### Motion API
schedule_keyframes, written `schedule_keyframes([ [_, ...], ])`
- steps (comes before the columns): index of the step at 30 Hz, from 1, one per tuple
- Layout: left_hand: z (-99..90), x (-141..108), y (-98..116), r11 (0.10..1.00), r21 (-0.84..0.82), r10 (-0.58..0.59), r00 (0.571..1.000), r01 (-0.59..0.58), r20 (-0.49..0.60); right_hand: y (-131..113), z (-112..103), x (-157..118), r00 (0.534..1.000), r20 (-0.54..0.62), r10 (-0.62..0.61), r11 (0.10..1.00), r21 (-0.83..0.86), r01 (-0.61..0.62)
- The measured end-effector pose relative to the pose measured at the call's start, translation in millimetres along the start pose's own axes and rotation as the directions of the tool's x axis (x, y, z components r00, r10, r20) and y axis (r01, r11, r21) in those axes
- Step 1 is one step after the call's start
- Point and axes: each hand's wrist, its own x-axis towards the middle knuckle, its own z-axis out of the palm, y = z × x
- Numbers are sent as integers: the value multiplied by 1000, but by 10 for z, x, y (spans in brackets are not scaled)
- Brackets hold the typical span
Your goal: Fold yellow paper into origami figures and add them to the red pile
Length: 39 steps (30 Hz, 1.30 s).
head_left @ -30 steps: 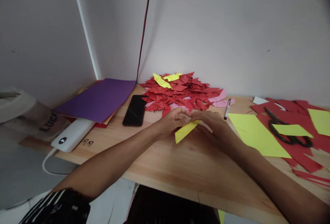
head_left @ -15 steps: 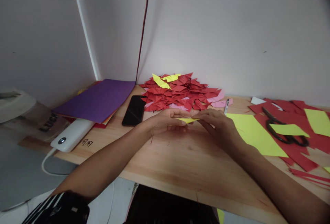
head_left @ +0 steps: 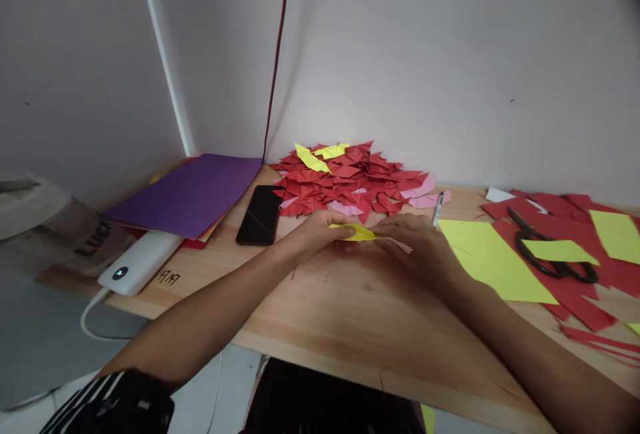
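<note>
A small folded piece of yellow paper (head_left: 359, 233) is held just above the wooden table (head_left: 330, 314). My left hand (head_left: 320, 234) is closed on its left end, thumb on top. The fingers of my right hand (head_left: 413, 237) pinch its right tip. Behind my hands lies a heap of folded red paper pieces (head_left: 345, 177), with two folded yellow pieces (head_left: 313, 158) on top and pink paper (head_left: 420, 187) at its edge. To the right of my right hand is a flat yellow sheet (head_left: 493, 261).
A black phone (head_left: 259, 215), purple sheets (head_left: 190, 194) and a white power bank (head_left: 143, 262) with a cable lie at left. A pen (head_left: 439, 209) stands near the yellow sheet. Black scissors (head_left: 545, 257) rest on red paper scraps (head_left: 590, 307), partly under a yellow strip (head_left: 563, 251).
The yellow paper has turned so that more of its face shows, and it has shifted slightly left. My left fingers have closed in around it. Everything else stays in place.
</note>
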Motion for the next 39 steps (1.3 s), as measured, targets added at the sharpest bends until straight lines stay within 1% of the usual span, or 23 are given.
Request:
schedule_keyframes([
  [2, 17, -3, -8, 998, 64, 28, 998, -24, -50, -44, -22, 12, 999, 10, 31, 997, 65, -31],
  [4, 30, -6, -17, 993, 113, 41, 997, -33, -66, -86, -38, 20, 996, 6, 91, 987, 133, -91],
  [7, 45, -6, -43, 988, 151, 43, 997, -34, -57, -131, -42, 27, 983, 35, 178, 967, 180, -181],
  [12, 64, 0, -103, 973, 220, 76, 996, -65, -42, -164, -15, 25, 950, 141, 277, 910, 279, -307],
  [15, 73, -1, -117, 961, 270, 77, 997, -66, -31, -178, -1, 29, 939, 169, 300, 872, 351, -342],
  [21, 86, -12, -106, 956, 286, 67, 998, -62, -7, -194, 12, 53, 908, 194, 372, 790, 447, -419],
  [26, 94, -23, -90, 949, 300, 103, 995, -99, 3, -192, 7, 64, 886, 196, 421, 768, 442, -463],
  [32, 95, -22, -97, 938, 317, 140, 990, -137, 14, -205, 1, 61, 887, 166, 430, 788, 411, -459],
  [36, 84, -7, -123, 945, 298, 129, 991, -132, 29, -259, -30, 62, 890, 134, 435, 819, 352, -453],
  [39, 88, -4, -131, 933, 341, 92, 993, -111, 71, -298, -56, 65, 906, 94, 412, 862, 282, -421],
])
